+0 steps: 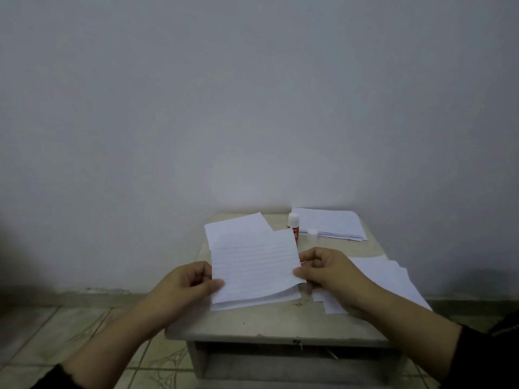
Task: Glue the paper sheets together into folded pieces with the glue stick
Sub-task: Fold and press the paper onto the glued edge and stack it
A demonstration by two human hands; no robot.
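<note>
Over the little table (252, 321), both hands, left (188, 282) and right (323, 272), pinch the sheet (254, 265) by its side edges, probably to line up the fold, with the uncapped glue (293, 224) parked just behind for easy reach.

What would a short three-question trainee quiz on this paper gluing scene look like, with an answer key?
1. True or false: both hands hold the lined sheet.
2. Is the glue stick capped? A. capped B. uncapped, its cap standing beside it C. held in a hand
3. Fill in: the neat paper stack lies at the table's far ____ corner.

Key:
1. True: the left hand and right hand pinch its side edges.
2. B
3. right
</note>
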